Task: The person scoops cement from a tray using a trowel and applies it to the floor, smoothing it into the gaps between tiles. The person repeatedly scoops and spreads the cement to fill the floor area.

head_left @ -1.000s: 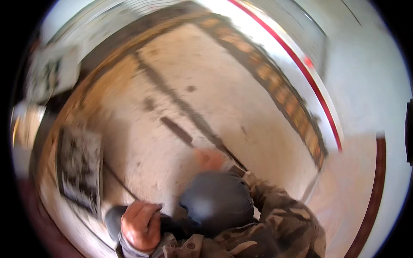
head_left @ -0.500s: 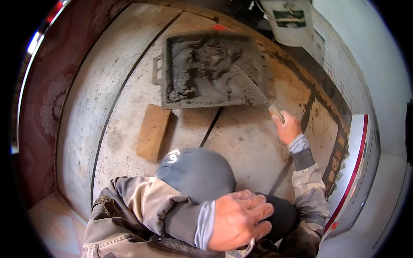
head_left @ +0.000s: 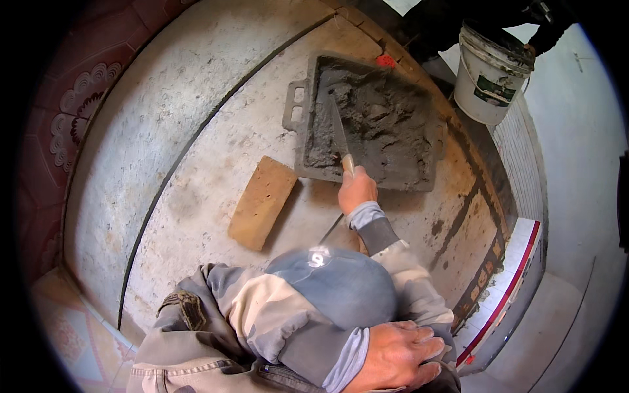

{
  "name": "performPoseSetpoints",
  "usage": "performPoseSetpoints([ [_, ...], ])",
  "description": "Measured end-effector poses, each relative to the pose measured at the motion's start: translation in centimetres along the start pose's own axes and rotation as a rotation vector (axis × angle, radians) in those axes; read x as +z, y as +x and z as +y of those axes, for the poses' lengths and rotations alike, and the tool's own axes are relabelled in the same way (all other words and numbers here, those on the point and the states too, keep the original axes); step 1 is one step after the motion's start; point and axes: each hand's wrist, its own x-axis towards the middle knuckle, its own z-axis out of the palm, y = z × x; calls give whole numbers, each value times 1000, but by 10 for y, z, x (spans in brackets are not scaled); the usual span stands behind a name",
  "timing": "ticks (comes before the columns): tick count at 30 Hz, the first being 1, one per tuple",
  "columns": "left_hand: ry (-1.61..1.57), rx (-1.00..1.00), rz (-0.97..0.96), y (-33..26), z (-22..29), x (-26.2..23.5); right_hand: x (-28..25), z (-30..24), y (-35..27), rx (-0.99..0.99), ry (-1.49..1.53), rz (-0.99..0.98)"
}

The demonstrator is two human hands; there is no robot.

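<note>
My right hand (head_left: 358, 188) is closed round the light handle of a trowel (head_left: 339, 128). Its blade rests in wet grey mortar (head_left: 380, 111) near the left side of a shallow dark tray (head_left: 367, 183). The tray has a slotted grip on its left side. My left hand (head_left: 398, 355) lies loosely over my right knee, fingers bent and slightly apart, and I see nothing in it. A tan brick (head_left: 263, 202) lies on the floor just below the tray's left corner, touched by neither hand.
A mortar-smeared white bucket (head_left: 488, 78) is at upper right, with another person's dark-sleeved arm (head_left: 550, 36) at its rim. A small red piece (head_left: 386, 61) lies beyond the tray. A white tiled ledge with a red edge (head_left: 517, 275) runs along the right; dark red patterned tiles (head_left: 78, 111) stand left.
My right hand has swept the trowel leftward across the mortar, from the tray's right side to its left. The bucket has shifted, and a person's arm now shows by it. The view has also turned.
</note>
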Motion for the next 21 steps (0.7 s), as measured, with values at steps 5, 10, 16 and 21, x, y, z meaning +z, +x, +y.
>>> performPoseSetpoints([
  [5, 24, 92, 89, 1, 0, -10, 17, -12, -5, -60, 82, 98],
  [10, -2, 103, 85, -1, -1, -13, 30, -9, 26, 161, 519, -83],
  [16, -182, 128, 124, 3, -11, -3, -33, 0, 12, 341, 1104, -436],
  [21, -250, 89, -214, 7, -23, -14, -78, -7, -14, 264, 1177, -563],
])
